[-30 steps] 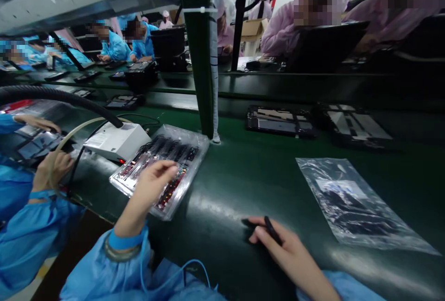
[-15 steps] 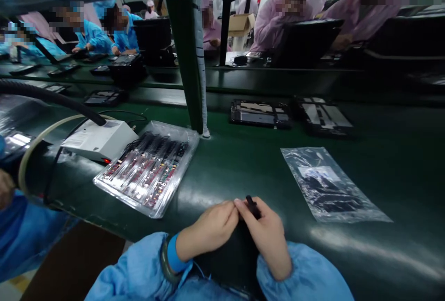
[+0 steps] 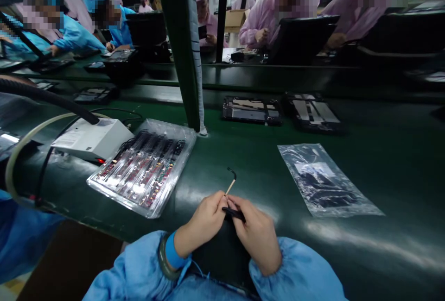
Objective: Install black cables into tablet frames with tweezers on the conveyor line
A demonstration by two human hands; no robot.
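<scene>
Both hands meet above the near edge of the bench. My left hand (image 3: 206, 220) is closed in a pinch at the base of a thin pale strip with a curved black wire end (image 3: 231, 183), which sticks up past the fingertips. My right hand (image 3: 259, 231) has its fingertips against the left ones, closed around a dark, narrow stick-like piece (image 3: 234, 214). The kind of this piece is unclear, and the fingers hide part of it. To the left lies a clear plastic tray (image 3: 156, 213) with rows of small circuit boards and black wires.
A clear plastic bag (image 3: 323, 185) with dark parts lies to the right. Behind it are open tablet-like devices (image 3: 252, 110). A white box (image 3: 92, 139) with hoses stands left. A green post (image 3: 181, 55) rises mid-bench. Several co-workers (image 3: 264, 18) sit across the bench.
The pale strip with its black wire end now shows above my fingertips. The dark piece in my right hand has tipped from upright to nearly level. Both hands have shifted slightly left.
</scene>
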